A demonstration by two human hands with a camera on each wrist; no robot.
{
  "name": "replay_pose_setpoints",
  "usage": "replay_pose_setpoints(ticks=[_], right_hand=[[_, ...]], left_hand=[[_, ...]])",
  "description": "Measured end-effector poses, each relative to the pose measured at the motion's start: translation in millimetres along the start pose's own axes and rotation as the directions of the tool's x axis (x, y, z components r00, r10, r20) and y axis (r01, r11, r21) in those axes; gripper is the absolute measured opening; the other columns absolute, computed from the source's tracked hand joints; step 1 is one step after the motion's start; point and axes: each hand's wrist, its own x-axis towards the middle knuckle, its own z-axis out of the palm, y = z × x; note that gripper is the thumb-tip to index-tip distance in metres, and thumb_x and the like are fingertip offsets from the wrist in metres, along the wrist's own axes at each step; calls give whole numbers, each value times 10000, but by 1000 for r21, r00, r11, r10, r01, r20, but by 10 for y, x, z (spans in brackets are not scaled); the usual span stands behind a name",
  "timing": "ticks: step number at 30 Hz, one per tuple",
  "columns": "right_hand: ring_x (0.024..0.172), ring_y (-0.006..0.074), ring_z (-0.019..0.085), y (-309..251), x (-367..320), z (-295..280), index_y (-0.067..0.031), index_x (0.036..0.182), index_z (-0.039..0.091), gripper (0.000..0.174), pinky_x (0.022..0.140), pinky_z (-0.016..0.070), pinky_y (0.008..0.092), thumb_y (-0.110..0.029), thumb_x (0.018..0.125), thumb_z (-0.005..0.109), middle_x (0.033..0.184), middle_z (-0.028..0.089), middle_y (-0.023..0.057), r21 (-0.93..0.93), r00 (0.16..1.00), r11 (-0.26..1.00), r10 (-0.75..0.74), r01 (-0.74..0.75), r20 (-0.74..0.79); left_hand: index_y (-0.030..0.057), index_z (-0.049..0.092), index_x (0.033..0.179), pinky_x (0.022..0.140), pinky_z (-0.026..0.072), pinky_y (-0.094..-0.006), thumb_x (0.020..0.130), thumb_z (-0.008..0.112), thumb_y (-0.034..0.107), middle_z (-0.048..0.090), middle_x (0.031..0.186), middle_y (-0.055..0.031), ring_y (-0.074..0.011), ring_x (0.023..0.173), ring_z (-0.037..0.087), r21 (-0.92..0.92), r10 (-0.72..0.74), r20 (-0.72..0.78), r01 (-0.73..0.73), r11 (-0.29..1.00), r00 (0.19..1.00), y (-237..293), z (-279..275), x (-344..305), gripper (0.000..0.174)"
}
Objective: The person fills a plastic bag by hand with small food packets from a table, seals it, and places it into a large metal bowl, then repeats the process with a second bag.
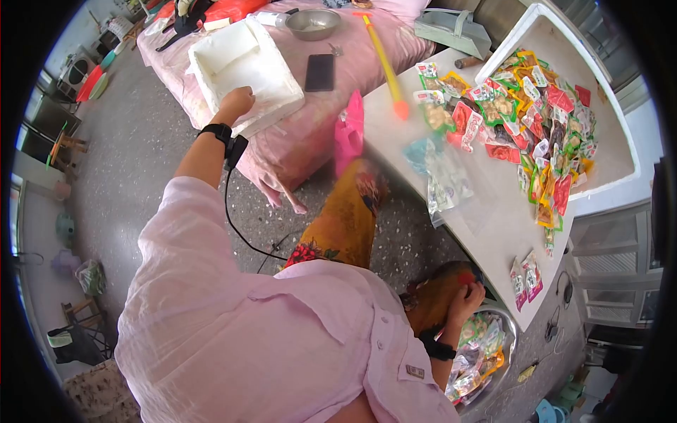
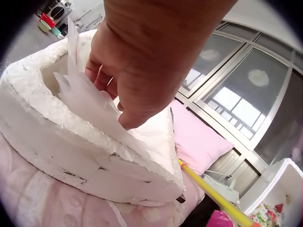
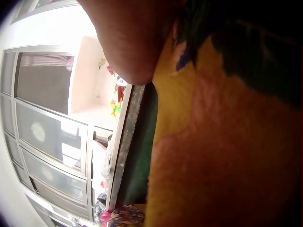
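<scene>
In the head view the left hand (image 1: pixel 238 104) is over the near side of a white foam box (image 1: pixel 278 116). The left wrist view shows this hand (image 2: pixel 137 71) with curled fingers pinching thin, whitish plastic film (image 2: pixel 90 106) inside the box's rough rim (image 2: pixel 35 101). The right hand (image 1: pixel 465 303) rests on the patterned trouser leg (image 1: pixel 441 299), its fingers loosely bent. In the right wrist view, part of that hand (image 3: pixel 135 42) lies against the yellow patterned cloth (image 3: pixel 175 109); its fingertips are hidden there.
Colourful snack packets (image 1: pixel 497 106) lie heaped in and before a tilted white container (image 1: pixel 624 151) on the table (image 1: pixel 493 204). Clear plastic bags (image 1: pixel 448 176) lie at the table's edge. A metal basin (image 1: pixel 511 338) of packets stands below. The bed holds a phone (image 1: pixel 319 72) and a pan (image 1: pixel 312 25).
</scene>
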Motion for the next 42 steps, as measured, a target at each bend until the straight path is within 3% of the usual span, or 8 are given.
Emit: replay_pose_setpoints(ticks=[7,10,16,21,24,26,29,42], right_hand=[[946,343,432,16,-5,-3,11,827,497,156,837,329,420,-74,697,511,957,492,199,-9,999,1000,22,-21,30],[941,343,438,43,-21,-7,13,838,501,159,838,331,416,-61,698,504,953,491,205,-10,1000,1000,11,-10,23],[837,205,511,-156,110,-89,9,884,512,143,742,407,286,-62,764,482,951,515,132,311,965,920,261,-238,-34],[766,103,508,-1007,474,-142,-3,889,510,123,665,422,220,-48,774,505,857,531,52,730,940,597,148,-332,307],[735,112,519,-1524,495,9,-13,932,485,176,644,427,220,-97,781,517,836,536,51,700,714,236,-33,-674,699],[763,124,520,-1722,444,174,-21,977,458,234,646,436,231,-156,794,510,882,525,59,639,595,249,-234,-728,769],[800,122,506,-1928,418,258,-28,998,445,268,652,442,240,-199,800,505,916,504,58,501,470,79,-245,-862,848],[796,126,485,-1796,356,329,-23,983,462,274,654,438,250,-202,782,512,906,481,51,471,413,243,-254,-848,875]], left_hand=[[28,549,829,699,418,-402,760,378,216,564,833,-187,-336,793,536,-62,-88,-132,80,995,987,107,-147,-65,263],[14,545,778,645,418,-397,745,401,188,567,761,-186,-333,717,542,-221,-25,-246,-31,975,969,272,-309,-213,228],[10,517,711,502,381,-247,740,478,95,502,579,-56,-114,524,461,-658,76,-322,-280,699,944,919,-454,-1172,98],[51,464,690,457,309,-178,781,452,77,405,594,55,-23,529,363,-933,250,-19,-107,344,968,1484,-75,-2076,95],[59,460,708,462,309,-172,786,454,77,401,616,58,-18,536,357,-978,398,157,88,187,904,1753,228,-2447,81],[58,469,734,464,315,-171,784,457,85,418,626,54,-19,547,372,-962,485,259,178,207,835,1927,352,-2649,59],[52,462,761,518,356,-187,797,457,94,452,657,25,-47,582,421,-907,591,413,254,337,693,2091,470,-2806,56],[33,521,845,625,382,-193,771,496,101,517,769,5,-61,703,470,-836,684,549,322,445,480,2339,404,-2799,104]])
